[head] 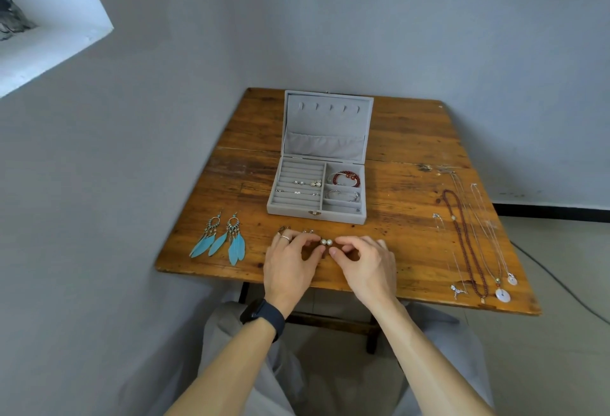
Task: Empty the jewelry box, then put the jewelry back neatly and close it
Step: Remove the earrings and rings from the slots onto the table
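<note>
Both hands are held low over the near edge of a wooden table [412, 158], fingers curled and fingertips turned toward each other. Two pearl earrings [326, 242] are seen side by side exactly between the fingertips of the left hand [290, 260] and the right hand [366, 260], just beyond both thumbs. Whether the pearls are pinched or only touched cannot be told.

Just beyond the fingertips, the grey jewelry box [280, 204] is found with its lid raised upright. A red bead bracelet [346, 177] is kept in its far right compartment, a silver bangle [343, 195] in the next one nearer the fingers, and small studs [307, 182] are tucked into the padded rows on the left.

A pair of blue feather earrings [218, 240] is laid out to the left of the left fingers. Several necklaces [468, 240] are stretched out well apart to the right of the right fingers.
</note>
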Available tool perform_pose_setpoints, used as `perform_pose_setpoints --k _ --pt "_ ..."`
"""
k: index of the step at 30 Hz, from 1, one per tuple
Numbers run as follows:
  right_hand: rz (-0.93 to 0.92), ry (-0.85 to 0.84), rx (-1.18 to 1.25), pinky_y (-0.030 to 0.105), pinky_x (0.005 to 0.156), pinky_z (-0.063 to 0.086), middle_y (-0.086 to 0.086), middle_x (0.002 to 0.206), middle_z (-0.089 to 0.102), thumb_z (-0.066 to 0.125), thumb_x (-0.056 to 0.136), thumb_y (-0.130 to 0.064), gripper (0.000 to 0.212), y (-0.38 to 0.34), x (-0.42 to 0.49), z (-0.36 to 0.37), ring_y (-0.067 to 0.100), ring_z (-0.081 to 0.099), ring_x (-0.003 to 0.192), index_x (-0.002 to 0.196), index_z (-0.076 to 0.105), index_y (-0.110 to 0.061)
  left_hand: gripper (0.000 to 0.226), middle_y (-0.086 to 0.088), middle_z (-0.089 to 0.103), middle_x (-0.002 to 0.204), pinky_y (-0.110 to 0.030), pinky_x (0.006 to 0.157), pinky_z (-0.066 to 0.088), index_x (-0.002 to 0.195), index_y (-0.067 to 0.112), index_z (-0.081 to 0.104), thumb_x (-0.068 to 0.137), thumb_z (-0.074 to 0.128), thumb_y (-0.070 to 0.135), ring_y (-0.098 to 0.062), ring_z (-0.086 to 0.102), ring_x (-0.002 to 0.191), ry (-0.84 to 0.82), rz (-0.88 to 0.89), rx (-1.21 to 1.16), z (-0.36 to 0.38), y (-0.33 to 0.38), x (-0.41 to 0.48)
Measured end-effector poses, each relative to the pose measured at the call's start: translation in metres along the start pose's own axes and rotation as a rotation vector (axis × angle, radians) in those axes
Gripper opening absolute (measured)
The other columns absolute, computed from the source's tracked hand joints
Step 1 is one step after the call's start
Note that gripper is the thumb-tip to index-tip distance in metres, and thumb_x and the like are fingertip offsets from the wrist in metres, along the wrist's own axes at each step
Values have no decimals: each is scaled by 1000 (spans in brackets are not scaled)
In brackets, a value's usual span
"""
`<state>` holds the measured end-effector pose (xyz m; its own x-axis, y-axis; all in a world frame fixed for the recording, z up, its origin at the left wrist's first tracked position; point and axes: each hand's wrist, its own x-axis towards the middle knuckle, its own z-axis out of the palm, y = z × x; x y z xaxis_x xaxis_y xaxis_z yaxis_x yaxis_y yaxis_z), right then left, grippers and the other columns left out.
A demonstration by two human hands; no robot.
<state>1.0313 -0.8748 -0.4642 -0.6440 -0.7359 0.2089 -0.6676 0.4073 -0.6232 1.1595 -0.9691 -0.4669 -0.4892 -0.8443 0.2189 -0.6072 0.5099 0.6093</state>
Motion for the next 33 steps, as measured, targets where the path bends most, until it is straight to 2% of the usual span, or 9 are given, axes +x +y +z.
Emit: perform_pose_setpoints --k 3,7,12,15,19,21,24,28,33 --pt "-9 -20 33 31 73 40 -23 89 61 72 85 -44 23 0 0 -2 8 56 89 108 72 -38 23 12 57 109 -31 88 54 112 29 70 89 72 32 -7 57 103 -29 33 -97 -9 -3 -1" --pt "-137 -18 116 33 93 48 -20 102 62 75 86 -31 24 -1 5 -14 -7 54 88 110 73 -29 25 10 59 109 -27 83 55 114 27 71 89 72 30 -8 58 103 17 104 -75 -37 -7 17" --pt "-209 -19 68 10 87 34 -14 109 65 70 91 -30 21 -13 42 -26 7 57 99 111 73 -27 26 9 60 109 -23 75 51 115 27 70 90 72 31 -6 56 101 68 158 29 -70 -7 68" --pt "-204 -35 33 9 90 31 -14 110 64 68 92 -29 20 -21 70 -25 5 55 100 111 73 -28 30 9 61 114 -26 81 53 121 29 68 91 70 34 -9 56 107 7 161 84 -76 -5 102" --pt "-184 -63 -35 4 78 28 -10 111 65 64 94 -33 23 -36 111 -20 12 57 102 114 73 -28 34 5 64 121 -32 88 56 124 30 67 91 68 38 -13 58 113 -99 199 172 -64 5 139" --pt "-177 -69 -59 8 78 35 -9 110 65 63 94 -34 23 -41 129 -16 12 57 104 115 73 -28 35 3 64 124 -33 91 54 126 32 66 91 67 40 -14 58 116 -140 217 225 -54 9 152" --pt "-165 -120 -133 23 85 48 -7 116 64 60 95 -35 28 -46 149 -10 15 54 111 121 70 -30 31 3 66 120 -35 90 53 124 36 68 94 62 39 -17 58 114 -165 246 283 -40 13 166" --pt "-180 -239 -261 32 91 49 -2 122 62 56 96 -38 33 -47 163 -2 21 51 115 126 66 -31 26 0 64 110 -37 84 48 116 36 71 98 53 41 -22 57 107 -212 271 358 -27 15 174" --pt "-200 -267 -319 32 92 49 -1 123 60 55 97 -36 31 -42 166 9 21 50 117 124 68 -30 20 3 68 107 -39 86 53 107 34 75 95 59 35 -19 61 103 -243 239 319 -21 9 176"
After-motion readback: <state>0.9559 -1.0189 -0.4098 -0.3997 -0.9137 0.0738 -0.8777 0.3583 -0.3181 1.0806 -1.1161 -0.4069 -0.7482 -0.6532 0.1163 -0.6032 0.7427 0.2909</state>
